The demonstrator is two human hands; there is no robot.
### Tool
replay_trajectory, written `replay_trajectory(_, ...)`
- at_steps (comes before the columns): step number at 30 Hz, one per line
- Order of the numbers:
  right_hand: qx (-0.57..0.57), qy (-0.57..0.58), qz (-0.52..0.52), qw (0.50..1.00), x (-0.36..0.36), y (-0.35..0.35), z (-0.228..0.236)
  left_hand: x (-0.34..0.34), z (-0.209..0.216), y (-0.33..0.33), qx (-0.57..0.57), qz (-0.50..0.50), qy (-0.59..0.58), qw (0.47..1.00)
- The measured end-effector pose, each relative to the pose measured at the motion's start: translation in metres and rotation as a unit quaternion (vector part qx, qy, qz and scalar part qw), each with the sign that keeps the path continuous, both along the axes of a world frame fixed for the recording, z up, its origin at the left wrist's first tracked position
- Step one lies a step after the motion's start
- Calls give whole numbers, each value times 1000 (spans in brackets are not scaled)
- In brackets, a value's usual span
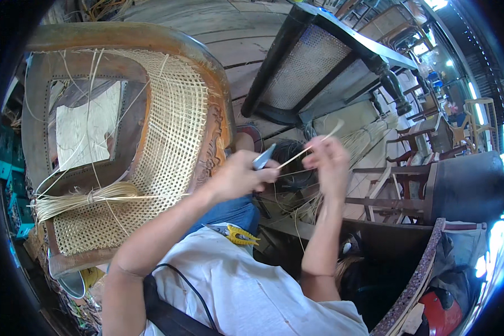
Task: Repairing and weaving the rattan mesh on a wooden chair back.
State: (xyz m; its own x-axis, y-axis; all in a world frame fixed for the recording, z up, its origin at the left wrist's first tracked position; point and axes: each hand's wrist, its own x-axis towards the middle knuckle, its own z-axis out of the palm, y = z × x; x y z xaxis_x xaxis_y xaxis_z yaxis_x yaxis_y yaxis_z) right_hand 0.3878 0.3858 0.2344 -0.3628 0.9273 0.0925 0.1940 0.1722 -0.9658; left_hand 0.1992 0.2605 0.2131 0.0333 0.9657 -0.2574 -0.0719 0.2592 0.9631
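Note:
My left hand (242, 172) is closed on a short grey pointed blade (265, 157), its handle hidden in the fingers. A pale cane strand (294, 159) runs from beside that hand's fingertips to my right hand (329, 165). My right hand, slightly blurred, pinches the strand, and a curled end sticks out above its fingers. To the left stands a carved wooden chair (123, 32) with an open-weave cane panel (176, 106). A tied bundle of cane strands (89, 200) lies across its lower part. Yellow-handled snips (241, 235) rest on my lap.
A dark wooden furniture piece with a cane panel (308, 64) lies tilted ahead. More long cane (369, 134) lies on the right, near a dark cylindrical seat back (467, 185) and wooden frames. A red helmet-like object (441, 313) is at lower right.

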Motion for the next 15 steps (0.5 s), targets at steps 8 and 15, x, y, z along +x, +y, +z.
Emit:
replay_trajectory(8, 120, 104, -258, 953, 217, 229, 23, -127, 52, -97, -78, 29, 224, 971)
replay_trajectory(15, 110, 178, -273, 939, 221, 232, 116, -161, 111, -155, 3, 194, 280, 940)
